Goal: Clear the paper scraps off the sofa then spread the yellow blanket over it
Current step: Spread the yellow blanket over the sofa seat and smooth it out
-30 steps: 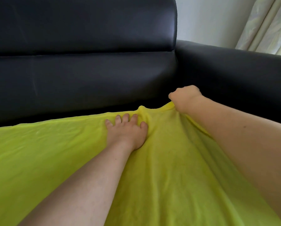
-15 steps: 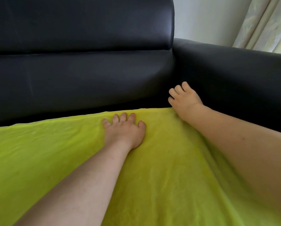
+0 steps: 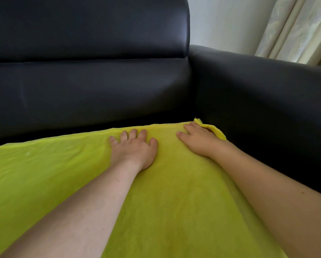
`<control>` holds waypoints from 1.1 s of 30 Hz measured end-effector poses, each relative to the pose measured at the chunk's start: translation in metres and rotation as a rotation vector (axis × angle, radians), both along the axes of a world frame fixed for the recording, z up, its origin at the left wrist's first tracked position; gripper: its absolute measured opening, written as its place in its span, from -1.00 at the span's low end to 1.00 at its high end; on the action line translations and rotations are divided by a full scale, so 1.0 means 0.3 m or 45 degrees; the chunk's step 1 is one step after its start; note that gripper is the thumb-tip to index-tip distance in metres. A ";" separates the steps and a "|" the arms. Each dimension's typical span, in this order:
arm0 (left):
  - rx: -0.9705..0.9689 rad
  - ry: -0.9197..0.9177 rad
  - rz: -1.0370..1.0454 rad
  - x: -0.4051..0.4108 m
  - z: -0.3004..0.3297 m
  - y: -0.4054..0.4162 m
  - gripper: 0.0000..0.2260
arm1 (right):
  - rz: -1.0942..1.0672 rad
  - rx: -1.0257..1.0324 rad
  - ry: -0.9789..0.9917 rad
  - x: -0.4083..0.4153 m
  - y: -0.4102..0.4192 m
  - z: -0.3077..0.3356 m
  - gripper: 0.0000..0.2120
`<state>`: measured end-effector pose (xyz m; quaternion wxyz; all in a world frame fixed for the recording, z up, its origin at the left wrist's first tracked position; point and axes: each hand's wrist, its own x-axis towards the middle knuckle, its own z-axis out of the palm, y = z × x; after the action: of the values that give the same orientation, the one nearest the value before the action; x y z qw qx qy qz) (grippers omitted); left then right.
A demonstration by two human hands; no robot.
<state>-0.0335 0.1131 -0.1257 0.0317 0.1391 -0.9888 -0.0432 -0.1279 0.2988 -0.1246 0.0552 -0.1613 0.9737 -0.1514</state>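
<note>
Yellow blanket (image 3: 62, 174) lies flat along the sofa (image 3: 100, 94) seat; left hand (image 3: 134, 148) and right hand (image 3: 200, 140) press it, fingers spread.

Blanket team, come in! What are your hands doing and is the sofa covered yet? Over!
Left hand flat, pressing yellow blanket. Right hand flat near its rumpled corner by the armrest. Seat covered; backrest bare. No paper scraps seen.

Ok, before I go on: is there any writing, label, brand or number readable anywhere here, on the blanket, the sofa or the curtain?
None: no readable text anywhere in this view.
Yellow blanket: plain cloth, no tag or print showing.
Black sofa: bare upholstery, no brand mark visible.
Curtain: only a faint pale pattern, no lettering.
</note>
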 end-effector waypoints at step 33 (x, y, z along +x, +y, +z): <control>-0.002 0.012 0.005 -0.004 -0.005 0.005 -0.41 | -0.327 0.547 0.299 -0.018 -0.106 0.111 -0.81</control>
<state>-0.0346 0.1147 -0.1271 0.0367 0.1406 -0.9885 -0.0429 -0.1332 0.2669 -0.0912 -0.0447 -0.0374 0.9957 0.0725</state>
